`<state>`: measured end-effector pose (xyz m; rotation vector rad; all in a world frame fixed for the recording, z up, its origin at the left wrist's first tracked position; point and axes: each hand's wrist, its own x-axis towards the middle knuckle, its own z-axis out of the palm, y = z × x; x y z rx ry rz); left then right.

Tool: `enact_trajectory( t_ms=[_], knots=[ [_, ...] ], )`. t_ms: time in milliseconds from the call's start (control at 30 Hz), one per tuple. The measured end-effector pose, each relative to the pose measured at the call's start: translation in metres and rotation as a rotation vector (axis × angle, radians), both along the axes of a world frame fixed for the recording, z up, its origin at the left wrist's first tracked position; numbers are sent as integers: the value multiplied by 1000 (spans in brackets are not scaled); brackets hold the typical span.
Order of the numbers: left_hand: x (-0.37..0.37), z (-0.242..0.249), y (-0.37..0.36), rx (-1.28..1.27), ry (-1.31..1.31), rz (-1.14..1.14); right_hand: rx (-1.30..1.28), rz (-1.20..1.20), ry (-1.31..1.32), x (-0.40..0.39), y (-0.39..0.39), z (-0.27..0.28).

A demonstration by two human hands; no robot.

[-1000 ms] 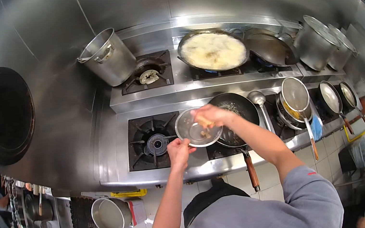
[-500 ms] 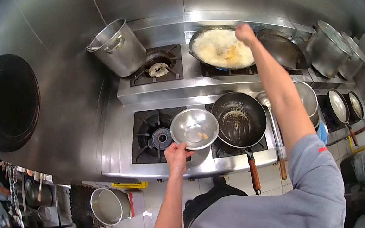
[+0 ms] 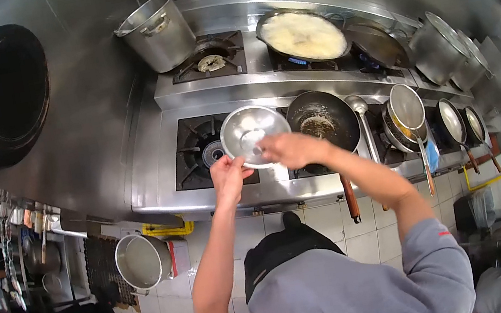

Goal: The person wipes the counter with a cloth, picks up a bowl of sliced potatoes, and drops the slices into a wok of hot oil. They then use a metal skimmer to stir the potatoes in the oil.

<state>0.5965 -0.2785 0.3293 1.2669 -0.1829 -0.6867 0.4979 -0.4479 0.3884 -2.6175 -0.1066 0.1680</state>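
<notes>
My left hand (image 3: 229, 177) grips the near rim of a shiny metal bowl (image 3: 238, 125) above the front left burner. Over the bowl's right side is my right hand (image 3: 286, 150), fingers closed and pointing into it; what they hold, if anything, is hidden. A black frying pan (image 3: 339, 119) with a wooden handle sits just right of the bowl, with dark residue inside. On the raised back stove, a wide wok (image 3: 303, 36) is full of pale, foamy liquid over a blue flame.
A tall pot (image 3: 162, 38) stands tilted at the back left. Right of the frying pan are a ladle (image 3: 357, 105), a strainer (image 3: 407, 107) and small pans. More pots (image 3: 443, 49) stand at the back right. A bucket (image 3: 142, 261) is low at left. Other people are at both edges.
My right hand has come down from the wok to the bowl. The bowl stays in my left hand. The foam in the wok looks flatter, and the camera view has tilted downward.
</notes>
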Motion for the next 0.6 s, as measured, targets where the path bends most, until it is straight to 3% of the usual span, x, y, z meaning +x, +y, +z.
enact_trajectory(
  t_ms=[67,267,400,600],
  knots=[
    [-3,-9,13,71,-124,-32,-4,-61,-7,-7,20,-29],
    [-24,-34,46,64,-1,-42,-71,-57,206,-21,50,-39],
    [-37,-43,64,66,26,26,-17,38,227,-23,57,-45],
    [-66,-47,81,96,100,204,203,416,199,-39,50,-30]
  ],
)
